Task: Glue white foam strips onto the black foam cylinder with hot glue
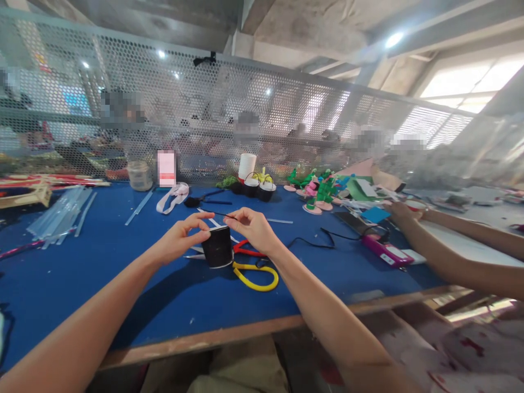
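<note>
Black spool (217, 246) is being held upright on the blue table (102, 256) | left hand (182, 236) is being pinched on its top edge | right hand (254, 228) is being pinched on a thin black cord (221, 214) just above spool | yellow-handled scissors (254, 274) are lying just right of spool.

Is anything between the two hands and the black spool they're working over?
Nothing visible. The left hand rests against the black spool, pinching a thin black thread that runs across to the right hand just above the spool. The yellow-handled scissors lie beside it on the blue table, not in the way.
</note>
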Demonstrator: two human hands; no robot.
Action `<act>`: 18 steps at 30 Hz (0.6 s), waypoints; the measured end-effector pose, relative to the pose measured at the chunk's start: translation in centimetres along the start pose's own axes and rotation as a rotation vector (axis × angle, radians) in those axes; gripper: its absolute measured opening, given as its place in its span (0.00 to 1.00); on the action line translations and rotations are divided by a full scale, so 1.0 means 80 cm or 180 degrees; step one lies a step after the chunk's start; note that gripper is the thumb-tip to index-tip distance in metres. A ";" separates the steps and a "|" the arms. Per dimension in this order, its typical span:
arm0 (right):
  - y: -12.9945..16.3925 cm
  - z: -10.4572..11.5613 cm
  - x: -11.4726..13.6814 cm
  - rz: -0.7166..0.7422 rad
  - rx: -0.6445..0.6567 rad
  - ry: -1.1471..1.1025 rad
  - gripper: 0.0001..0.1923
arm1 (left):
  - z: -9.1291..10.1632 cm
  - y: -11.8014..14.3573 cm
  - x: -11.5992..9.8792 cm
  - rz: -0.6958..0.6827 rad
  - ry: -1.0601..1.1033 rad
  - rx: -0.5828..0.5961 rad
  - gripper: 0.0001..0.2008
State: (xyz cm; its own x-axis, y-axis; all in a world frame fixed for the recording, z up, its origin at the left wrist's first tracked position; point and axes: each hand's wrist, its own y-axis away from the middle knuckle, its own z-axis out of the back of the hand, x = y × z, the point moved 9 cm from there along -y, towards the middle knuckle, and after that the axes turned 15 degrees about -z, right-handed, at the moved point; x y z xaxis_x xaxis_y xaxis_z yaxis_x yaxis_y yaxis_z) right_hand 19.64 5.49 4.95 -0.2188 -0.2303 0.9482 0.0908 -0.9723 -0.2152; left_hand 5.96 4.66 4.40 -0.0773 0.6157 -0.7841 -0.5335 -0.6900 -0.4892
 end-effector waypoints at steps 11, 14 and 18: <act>0.007 -0.007 -0.011 -0.0111 0.0254 0.0108 0.13 | -0.006 0.001 0.006 0.0235 0.0347 0.0071 0.13; 0.006 -0.008 -0.015 -0.0155 0.0290 0.0164 0.13 | -0.008 0.002 0.007 0.0288 0.0438 0.0142 0.15; 0.007 -0.014 -0.019 -0.0260 0.0448 0.0081 0.13 | -0.010 0.003 0.012 0.0351 0.0452 0.0299 0.15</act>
State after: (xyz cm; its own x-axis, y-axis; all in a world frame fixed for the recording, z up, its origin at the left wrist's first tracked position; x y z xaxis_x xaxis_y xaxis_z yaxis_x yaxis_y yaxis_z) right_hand 18.92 5.27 3.15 -0.2553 -0.1532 0.9546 0.2066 -0.9732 -0.1010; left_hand 6.46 4.77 3.22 -0.0237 0.4739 -0.8803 -0.6052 -0.7076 -0.3647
